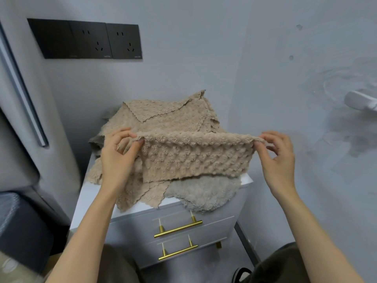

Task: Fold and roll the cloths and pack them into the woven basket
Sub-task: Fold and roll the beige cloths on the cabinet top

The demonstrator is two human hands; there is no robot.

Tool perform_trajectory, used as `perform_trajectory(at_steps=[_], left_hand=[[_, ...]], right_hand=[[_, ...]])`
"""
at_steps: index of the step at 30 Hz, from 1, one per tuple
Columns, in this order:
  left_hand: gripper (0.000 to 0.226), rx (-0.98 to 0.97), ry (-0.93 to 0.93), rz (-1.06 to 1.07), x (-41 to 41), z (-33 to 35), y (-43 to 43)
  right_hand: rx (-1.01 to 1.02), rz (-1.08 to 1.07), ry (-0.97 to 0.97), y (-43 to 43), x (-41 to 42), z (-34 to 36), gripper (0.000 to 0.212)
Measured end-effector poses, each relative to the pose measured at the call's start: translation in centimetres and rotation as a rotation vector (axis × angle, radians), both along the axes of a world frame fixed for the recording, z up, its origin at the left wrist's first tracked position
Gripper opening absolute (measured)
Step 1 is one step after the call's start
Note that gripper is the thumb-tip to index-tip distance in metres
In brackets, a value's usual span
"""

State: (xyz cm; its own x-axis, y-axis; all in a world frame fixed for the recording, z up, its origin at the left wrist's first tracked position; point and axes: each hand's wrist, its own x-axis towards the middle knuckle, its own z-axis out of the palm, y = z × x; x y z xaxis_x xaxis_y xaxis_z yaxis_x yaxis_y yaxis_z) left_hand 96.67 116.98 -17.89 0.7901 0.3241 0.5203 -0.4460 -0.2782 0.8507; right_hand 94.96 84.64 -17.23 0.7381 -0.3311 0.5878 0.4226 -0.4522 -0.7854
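Observation:
I hold a beige fluffy cloth (195, 156) stretched out above a small white cabinet (98, 193). My left hand (120, 154) pinches its upper left corner and my right hand (277, 158) pinches its upper right corner. The cloth hangs down from the held edge in a folded band. Under it lies a heap of more beige cloths (169, 115) and a grey-green cloth (204, 193) that droops over the cabinet's front edge. No woven basket is in view.
The cabinet has two drawers with gold bar handles (178, 228). Black wall sockets (87, 39) sit on the wall at upper left. A dark box (22, 227) stands at lower left. A white fitting (361, 101) juts from the right wall. My knees show at the bottom.

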Motion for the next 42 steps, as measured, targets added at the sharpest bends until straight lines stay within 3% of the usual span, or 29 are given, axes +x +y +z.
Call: perform_trajectory(at_steps=[4,9,15,19,25,29,33,36,42], left_hand=[[0.019,-0.137,0.043,-0.298,-0.3,0.4,-0.5],[0.006,-0.271,0.094,-0.269,-0.2,0.7,-1.0],[0.012,0.061,0.275,-0.068,1.8,-1.3,-1.3],[0.025,0.254,0.317,0.006,3.3,-2.2,-1.9],[0.033,0.286,0.247,0.051,3.1,-2.8,-2.1],[0.047,0.317,0.241,0.116,1.7,-2.9,-1.6],[0.038,0.383,0.305,0.174,0.4,-3.1,-1.3],[0.031,0.440,0.326,0.152,-0.1,-3.1,-1.2],[0.030,0.443,0.316,0.110,-0.1,-3.0,-1.2]], right_hand=[[0.264,0.166,-0.001,0.6,-0.1,0.9,0.018],[0.372,0.176,-0.032,0.8,0.1,1.3,0.010],[0.227,0.100,0.297,-0.2,3.1,-0.8,0.002],[0.081,0.015,0.441,-0.3,5.2,-2.5,0.013],[0.004,-0.028,0.508,-0.8,5.2,-2.9,0.026],[-0.031,-0.004,0.676,-1.3,4.2,-3.0,0.041],[-0.160,0.047,0.850,-1.5,3.1,-3.1,0.022],[-0.288,0.051,0.868,-1.8,2.5,-3.0,0.031],[-0.217,0.034,0.789,-2.0,1.6,-2.7,0.026]])
